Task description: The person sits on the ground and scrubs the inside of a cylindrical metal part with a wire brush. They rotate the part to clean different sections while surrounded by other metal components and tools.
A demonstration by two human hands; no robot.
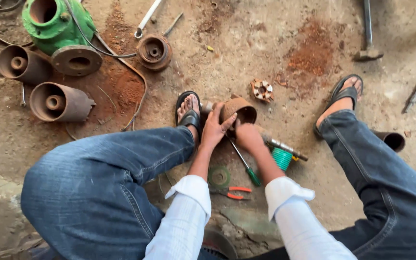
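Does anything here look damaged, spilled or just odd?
Yes. Orange rust powder is spilled in patches over the dirt floor, and the metal parts are heavily rusted: the cup-shaped piece under the left hand and right hand, and the cylinders lying tipped on their sides.

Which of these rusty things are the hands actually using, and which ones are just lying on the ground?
In use:
left hand on the rusty cup-shaped part
right hand beside it, with the green-handled screwdriver

Just lying about:
green housing
two rusty cylinders
hammer
orange-handled pliers
small toothed ring
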